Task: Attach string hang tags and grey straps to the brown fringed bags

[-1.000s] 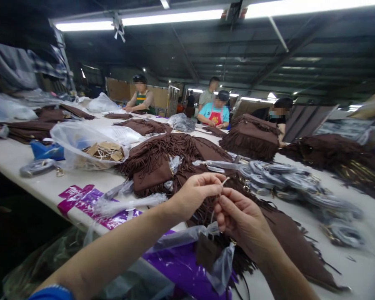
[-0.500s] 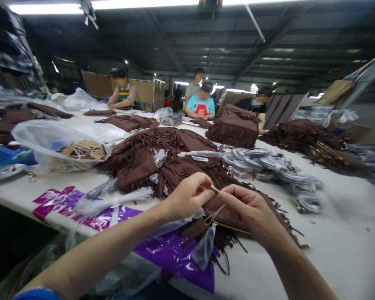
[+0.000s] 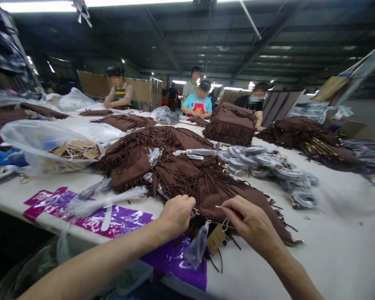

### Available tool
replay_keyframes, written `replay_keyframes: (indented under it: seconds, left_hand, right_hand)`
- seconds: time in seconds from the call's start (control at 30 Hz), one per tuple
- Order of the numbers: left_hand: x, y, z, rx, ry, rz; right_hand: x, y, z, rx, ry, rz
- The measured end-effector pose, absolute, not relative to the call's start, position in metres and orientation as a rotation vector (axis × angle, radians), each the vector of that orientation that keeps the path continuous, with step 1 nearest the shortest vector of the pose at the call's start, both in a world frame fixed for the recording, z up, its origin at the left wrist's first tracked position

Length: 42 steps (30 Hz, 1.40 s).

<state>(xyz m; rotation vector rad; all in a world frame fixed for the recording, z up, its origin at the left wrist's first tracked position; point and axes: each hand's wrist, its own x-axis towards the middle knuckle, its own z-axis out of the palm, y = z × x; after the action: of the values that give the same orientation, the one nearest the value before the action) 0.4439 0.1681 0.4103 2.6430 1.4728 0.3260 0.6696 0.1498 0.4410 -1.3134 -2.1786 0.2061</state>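
Observation:
In front of me lies a brown fringed bag (image 3: 237,200) with a zip along its near edge. My right hand (image 3: 250,221) is closed in a pinch on the white string of a kraft paper hang tag (image 3: 216,238); the string's end sticks out past the fingertips and the tag dangles below. My left hand (image 3: 176,216) is closed at the bag's left corner, beside a gold metal ring (image 3: 196,211); its fingertips are hidden, so what it grips cannot be made out. A small clear plastic sleeve (image 3: 197,246) hangs from the bag's hardware between my hands.
More fringed bags (image 3: 162,146) lie behind. Wrapped grey straps (image 3: 268,162) are heaped to the right. A plastic bag of paper tags (image 3: 50,141), a bundle of white plastic fasteners (image 3: 112,200) and purple plastic film (image 3: 175,262) lie leftward. Several co-workers (image 3: 198,102) are across the table.
My hands, which met at the string, have moved apart. The left has dropped to the bag's corner; the right keeps the string. The paper tag has swung right and turned its light face towards me.

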Motion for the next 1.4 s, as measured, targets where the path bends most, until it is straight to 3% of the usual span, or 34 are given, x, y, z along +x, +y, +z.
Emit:
replay_keyframes:
  seconds: [0.37,0.57,0.73,1.03,1.4]
  left_hand:
    - [0.461,0.153,0.404,2.676,1.526,0.227]
    - [0.452,0.168,0.422,2.641,1.472,0.123]
    - [0.439,0.189,0.435,2.524,1.365,0.266]
    - [0.432,0.183,0.418,2.459,1.17,0.692]
    - [0.436,0.191,0.437,2.468,1.15,0.68]
  right_hand:
    - [0.647,0.161,0.424,-1.306,-2.362,0.248]
    - [0.645,0.176,0.426,-1.276,-2.51,0.123]
    - [0.644,0.185,0.429,-1.256,-2.539,0.019]
    - [0.631,0.186,0.454,-1.303,-2.692,-0.176]
    - [0.623,0.196,0.462,-1.306,-2.8,-0.164]
